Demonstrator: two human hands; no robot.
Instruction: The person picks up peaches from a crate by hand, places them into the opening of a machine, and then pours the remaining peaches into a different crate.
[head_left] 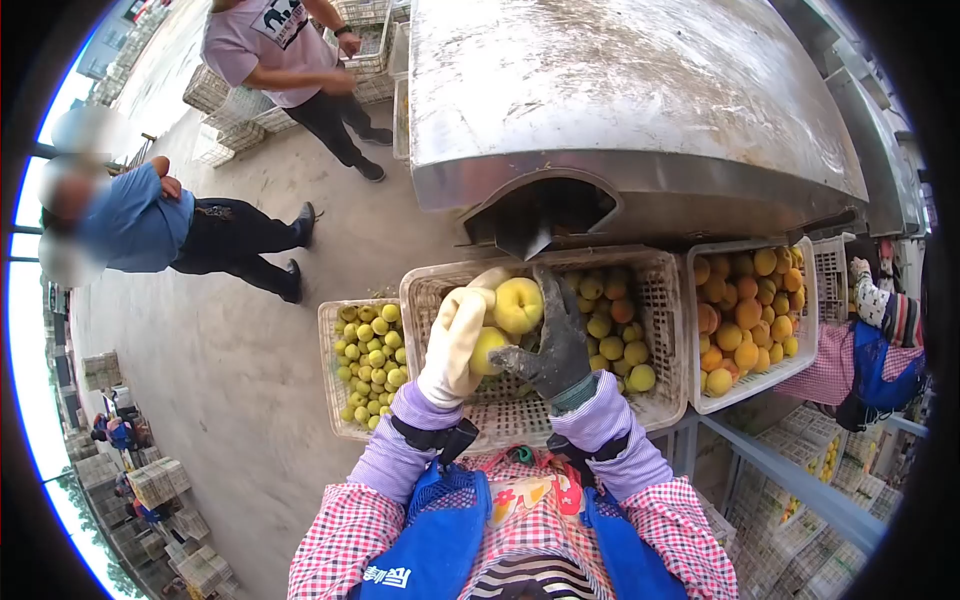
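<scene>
Over a white plastic crate [665,300], my two gloved hands come together around two yellow peaches. My left hand [455,345], in a cream glove, is closed, its fingers curled along the left side of the upper peach [519,305] and the lower peach [486,350]. My right hand [557,345], in a dark grey glove, curves round the right side of the upper one, and its thumb presses on the lower one. Which hand bears each peach is partly hidden. Green-yellow fruit [605,325] fills the right part of the crate below.
A metal machine [630,90] with an arched outlet [545,210] stands just beyond. Left is a crate of small green fruit [370,365]; right, a crate of orange-yellow fruit [745,320]. Two people stand at the left, and another person's sleeve [885,310] shows at far right.
</scene>
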